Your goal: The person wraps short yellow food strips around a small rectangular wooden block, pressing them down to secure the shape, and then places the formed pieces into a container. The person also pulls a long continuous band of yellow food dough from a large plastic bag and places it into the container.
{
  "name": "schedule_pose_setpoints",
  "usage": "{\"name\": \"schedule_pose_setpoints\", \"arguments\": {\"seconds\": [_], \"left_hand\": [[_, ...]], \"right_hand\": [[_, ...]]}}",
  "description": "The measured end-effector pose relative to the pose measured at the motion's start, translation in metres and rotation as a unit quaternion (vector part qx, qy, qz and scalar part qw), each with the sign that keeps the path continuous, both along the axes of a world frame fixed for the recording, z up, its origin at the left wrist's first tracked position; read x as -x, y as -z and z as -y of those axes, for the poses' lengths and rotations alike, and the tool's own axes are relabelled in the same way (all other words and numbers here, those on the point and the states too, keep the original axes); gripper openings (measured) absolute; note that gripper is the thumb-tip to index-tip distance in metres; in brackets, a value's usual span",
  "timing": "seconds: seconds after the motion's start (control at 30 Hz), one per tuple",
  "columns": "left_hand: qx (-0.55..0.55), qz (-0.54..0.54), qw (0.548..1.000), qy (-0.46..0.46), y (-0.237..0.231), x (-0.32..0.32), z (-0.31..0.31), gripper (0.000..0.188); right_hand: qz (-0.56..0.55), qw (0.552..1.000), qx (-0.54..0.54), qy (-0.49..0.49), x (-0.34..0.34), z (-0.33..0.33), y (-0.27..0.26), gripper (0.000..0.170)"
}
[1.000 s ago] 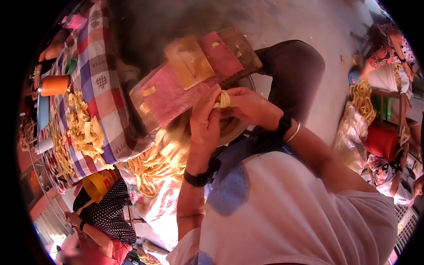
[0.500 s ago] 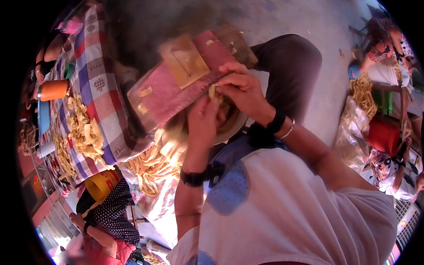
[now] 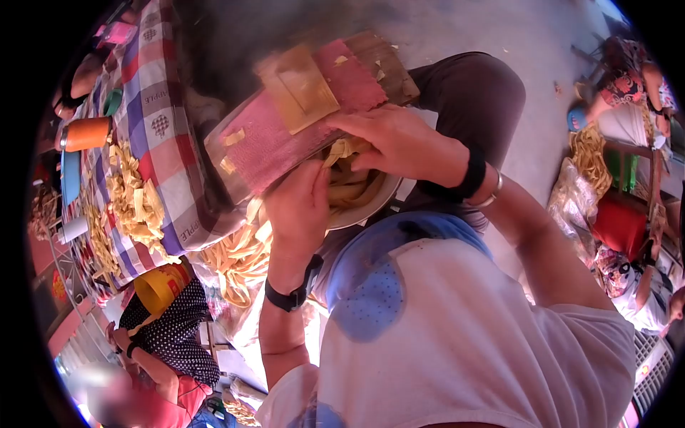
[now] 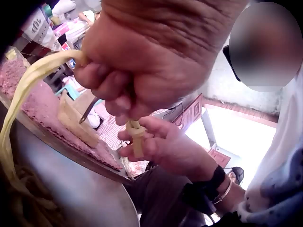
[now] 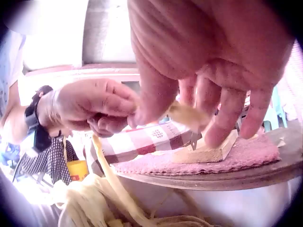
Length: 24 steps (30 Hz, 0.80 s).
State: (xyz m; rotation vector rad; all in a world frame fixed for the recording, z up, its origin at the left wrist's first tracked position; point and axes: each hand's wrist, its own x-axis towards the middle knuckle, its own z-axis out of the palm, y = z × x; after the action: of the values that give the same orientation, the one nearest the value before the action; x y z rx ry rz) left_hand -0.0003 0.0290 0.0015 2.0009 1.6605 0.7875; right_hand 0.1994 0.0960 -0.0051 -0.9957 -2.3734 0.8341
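A long pale yellow flat strip (image 4: pixel 33 78) runs from my left fist down into a pale basin (image 4: pixel 90 184) holding more strips. The left hand (image 3: pixel 296 207) grips it with curled fingers near the board's edge. Beside it, the right hand (image 3: pixel 407 146) pinches the short knotted part of the strip (image 4: pixel 136 132) between thumb and fingers, seen in the left wrist view. Both hands are over the basin, close together. Behind them a wooden block (image 3: pixel 296 89) with a small metal blade (image 4: pixel 88 109) lies on a pink cloth (image 3: pixel 253 153).
Under the cloth is a wooden board (image 3: pixel 378 64). To the left stands a table with a checked cloth (image 3: pixel 153 107), a pile of yellow pieces (image 3: pixel 135 207) and an orange container (image 3: pixel 87 133). Loose strips (image 3: pixel 232 264) hang below it. Other people sit at both sides.
The hands held a looped strip together above the basin's edge. The left hand has moved down and left; the right hand turned over beside it. A knotted part now shows between them.
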Motion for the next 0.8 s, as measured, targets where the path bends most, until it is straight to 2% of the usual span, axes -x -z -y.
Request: {"name": "schedule_pose_setpoints", "arguments": {"seconds": [0.03, 0.07, 0.1, 0.17, 0.23, 0.27, 0.3, 0.33, 0.37, 0.4, 0.43, 0.47, 0.53, 0.57, 0.63, 0.67, 0.73, 0.77, 0.8], "left_hand": [[0.026, -0.014, 0.999, 0.016, -0.002, 0.001, -0.003, 0.008], [0.052, -0.028, 0.998, 0.03, -0.002, 0.003, -0.005, 0.01], [0.052, -0.028, 0.998, 0.027, -0.002, 0.007, -0.004, 0.01], [0.166, 0.091, 0.981, 0.038, -0.002, 0.016, -0.003, 0.011], [0.182, 0.076, 0.979, 0.046, -0.005, 0.017, -0.003, 0.012], [0.195, 0.063, 0.977, 0.056, -0.006, 0.017, -0.005, 0.013], [0.193, 0.062, 0.978, 0.056, -0.006, 0.015, -0.006, 0.013], [0.191, 0.105, 0.974, 0.056, -0.005, 0.012, -0.006, 0.013], [0.189, 0.148, 0.969, 0.055, -0.004, 0.011, -0.007, 0.014], [0.184, 0.148, 0.97, 0.054, -0.008, 0.015, -0.008, 0.014], [0.219, 0.161, 0.96, 0.064, -0.014, 0.022, -0.01, 0.013], [0.255, 0.173, 0.949, 0.073, -0.022, 0.031, -0.01, 0.013], [0.282, 0.184, 0.939, 0.074, -0.037, 0.043, -0.006, 0.013], [0.314, 0.196, 0.925, 0.081, -0.041, 0.049, -0.006, 0.012], [0.274, 0.203, 0.934, 0.104, -0.035, 0.058, -0.016, 0.013], [0.282, 0.188, 0.939, 0.051, -0.028, 0.06, -0.026, 0.014], [0.303, 0.182, 0.935, -0.03, -0.025, 0.06, -0.051, 0.016], [0.258, 0.222, 0.939, -0.044, -0.013, 0.06, -0.061, 0.016], [0.207, 0.233, 0.95, -0.021, -0.001, 0.061, -0.071, 0.015]], "right_hand": [[0.098, 0.993, 0.063, -0.011, 0.0, -0.001, -0.001, 0.056], [0.099, 0.993, 0.062, -0.011, -0.003, -0.005, 0.005, 0.056], [0.062, 0.996, 0.047, -0.034, -0.005, -0.009, 0.01, 0.051], [0.023, 0.997, 0.032, -0.06, -0.008, -0.01, 0.014, 0.046], [-0.002, 0.991, 0.121, -0.053, -0.005, -0.005, -0.008, 0.032], [-0.002, 0.991, 0.119, -0.055, 0.0, -0.007, -0.008, 0.032], [-0.062, 0.995, -0.037, -0.07, 0.009, -0.01, -0.007, 0.026], [-0.12, 0.971, -0.191, -0.083, 0.013, -0.011, -0.007, 0.02], [-0.119, 0.97, -0.193, -0.083, 0.012, -0.011, -0.008, 0.02], [-0.014, 0.985, -0.111, -0.134, 0.012, -0.011, -0.009, 0.017], [0.091, 0.979, -0.028, -0.182, 0.013, -0.013, -0.012, 0.015], [0.09, 0.978, -0.035, -0.186, 0.01, -0.017, -0.019, 0.015], [0.042, 0.964, 0.156, -0.209, 0.0, -0.025, -0.04, 0.014], [0.042, 0.964, 0.151, -0.213, 0.0, -0.027, -0.042, 0.014], [-0.049, 0.925, 0.34, -0.16, 0.002, -0.032, -0.042, 0.013], [-0.048, 0.926, 0.338, -0.163, 0.007, -0.036, -0.037, 0.013], [-0.107, 0.941, 0.316, -0.055, 0.02, -0.05, -0.019, 0.014], [-0.106, 0.942, 0.314, -0.056, 0.025, -0.055, -0.009, 0.014], [-0.14, 0.945, 0.295, -0.009, 0.031, -0.059, 0.0, 0.014]]}}
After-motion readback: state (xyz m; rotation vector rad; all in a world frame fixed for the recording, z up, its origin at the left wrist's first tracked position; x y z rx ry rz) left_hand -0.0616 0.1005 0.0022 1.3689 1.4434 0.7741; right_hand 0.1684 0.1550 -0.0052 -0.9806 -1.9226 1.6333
